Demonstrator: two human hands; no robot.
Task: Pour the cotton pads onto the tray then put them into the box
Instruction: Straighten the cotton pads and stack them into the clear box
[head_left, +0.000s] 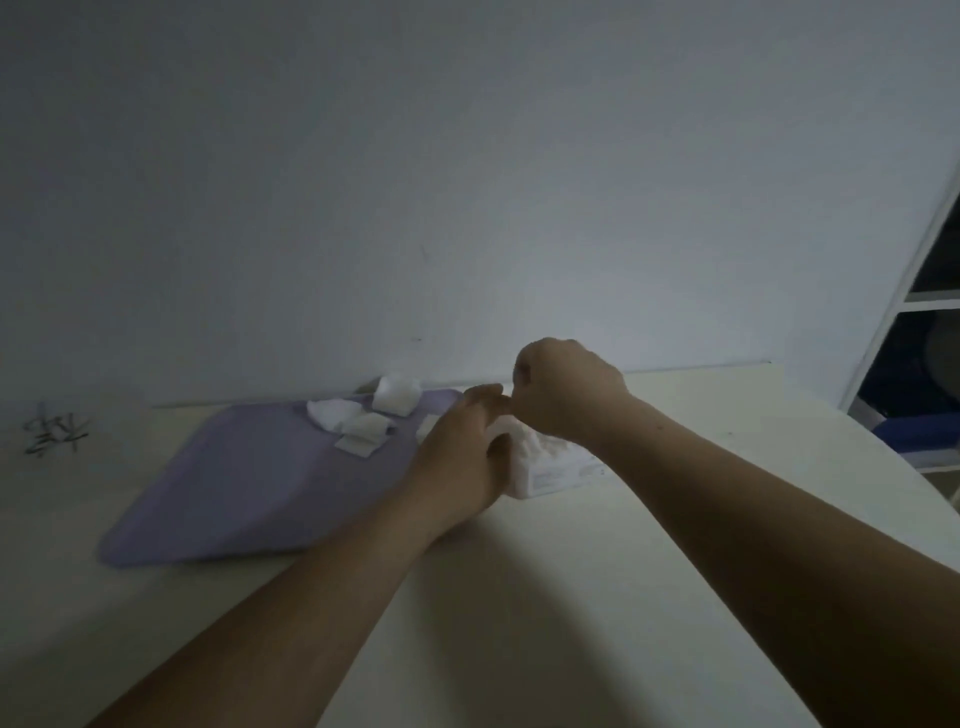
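A purple tray (234, 488) lies on the table, left of centre. Several white cotton pads (363, 423) lie in small heaps at its far right corner. Just right of the tray stands a small white box (550, 473) with white pads showing at its open top. My left hand (457, 462) grips the box's left side, fingers curled round it. Over the box top hovers my right hand (566, 389), curled into a fist; what its fingers hold is hidden beneath it.
The pale table (519, 597) runs up against a white wall. A white shelf unit (924, 312) stands at the far right edge. Dark scribbles (54, 434) mark the wall on the left.
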